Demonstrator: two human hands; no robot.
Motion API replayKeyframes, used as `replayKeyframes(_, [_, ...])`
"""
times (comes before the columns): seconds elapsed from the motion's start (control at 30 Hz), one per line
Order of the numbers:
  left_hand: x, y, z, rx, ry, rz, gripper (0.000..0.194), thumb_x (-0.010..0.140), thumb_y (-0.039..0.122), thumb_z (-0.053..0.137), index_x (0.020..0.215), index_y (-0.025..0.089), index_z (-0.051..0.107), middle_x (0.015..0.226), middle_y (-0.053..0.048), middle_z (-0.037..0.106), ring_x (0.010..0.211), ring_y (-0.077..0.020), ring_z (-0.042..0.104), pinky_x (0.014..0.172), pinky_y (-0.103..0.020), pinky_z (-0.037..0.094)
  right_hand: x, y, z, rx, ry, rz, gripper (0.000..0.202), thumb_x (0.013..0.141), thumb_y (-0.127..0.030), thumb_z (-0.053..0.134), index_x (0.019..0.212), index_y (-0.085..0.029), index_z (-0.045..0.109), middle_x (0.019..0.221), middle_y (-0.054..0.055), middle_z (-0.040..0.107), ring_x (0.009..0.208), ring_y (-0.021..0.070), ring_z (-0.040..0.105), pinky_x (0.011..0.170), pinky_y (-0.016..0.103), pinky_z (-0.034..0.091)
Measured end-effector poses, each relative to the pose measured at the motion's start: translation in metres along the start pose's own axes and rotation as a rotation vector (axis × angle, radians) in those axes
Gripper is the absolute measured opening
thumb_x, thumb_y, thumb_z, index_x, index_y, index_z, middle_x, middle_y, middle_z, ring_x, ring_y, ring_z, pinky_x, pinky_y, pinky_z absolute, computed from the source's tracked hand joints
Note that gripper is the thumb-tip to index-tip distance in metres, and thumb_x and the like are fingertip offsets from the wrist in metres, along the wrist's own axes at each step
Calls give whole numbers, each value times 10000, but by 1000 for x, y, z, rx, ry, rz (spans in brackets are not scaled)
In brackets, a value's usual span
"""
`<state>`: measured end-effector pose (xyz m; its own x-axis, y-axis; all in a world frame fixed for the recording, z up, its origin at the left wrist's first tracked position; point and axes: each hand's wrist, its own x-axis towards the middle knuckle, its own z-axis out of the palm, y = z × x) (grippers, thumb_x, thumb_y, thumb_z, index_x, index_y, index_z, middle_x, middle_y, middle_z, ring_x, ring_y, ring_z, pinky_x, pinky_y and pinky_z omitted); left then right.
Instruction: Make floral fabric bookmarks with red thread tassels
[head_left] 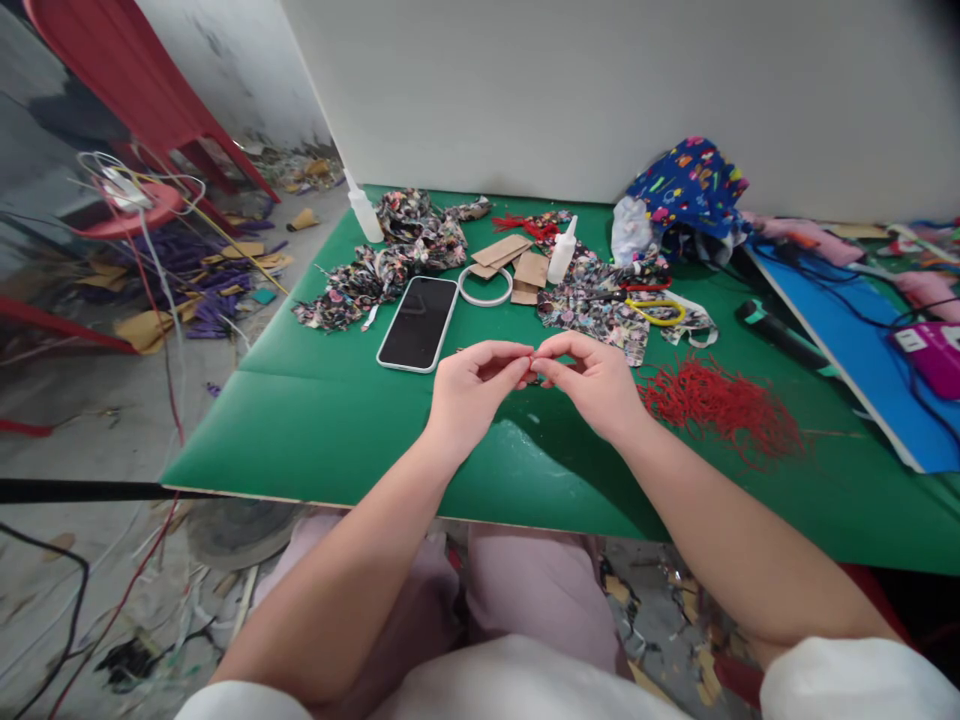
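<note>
My left hand [480, 385] and my right hand [589, 378] meet fingertip to fingertip above the green tabletop [322, 420]. Both are closed in a pinch on something small; a bit of red shows between the fingertips, too little to name. To the right of my right hand lies a loose heap of red strings [724, 405]. Just beyond my left hand is a phone [418, 322] with a dark screen and white edge. A white ring [486, 300] rests beside it, touching brown cardboard pieces [529, 275].
Two white squeeze bottles [366, 216] stand among bunched floral fabric [360, 285]. Yellow-handled scissors [658, 312] lie on more fabric at right. A blue board [840, 340] with cables, a black-and-teal tool [784, 338] and a blue patterned cloth [686, 195] occupy the right side.
</note>
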<state>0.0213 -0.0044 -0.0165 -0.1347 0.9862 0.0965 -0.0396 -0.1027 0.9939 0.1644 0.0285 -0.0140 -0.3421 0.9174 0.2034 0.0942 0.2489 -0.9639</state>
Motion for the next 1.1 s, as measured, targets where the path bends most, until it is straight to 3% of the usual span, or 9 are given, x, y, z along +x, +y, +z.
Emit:
replayKeyframes(0.5, [-2,3,1,14,4,-11,150,698,258,653,809,160,673,708,-9,678,610,-120,622,604,-238,525,0,1,-1,-68,-32,-48,120,727,-289,631,752,-178,592,808,4,559,663,95,541,555,225,475])
replayKeyframes(0.77, [-1,5,1,-39,-26,-33,140,707,251,648,806,155,677,720,-13,684,616,-116,630,617,-229,532,-1,1,0,43,-105,-36,93,781,-267,570,776,-177,544,833,-4,499,698,85,526,587,224,494])
replayKeyframes(1.1, [-1,7,1,-60,-37,-37,132,700,252,654,788,154,668,694,-7,677,615,-118,634,618,-229,535,-1,5,1,127,-77,18,149,791,-330,556,828,-192,515,789,-14,524,679,82,543,578,209,486])
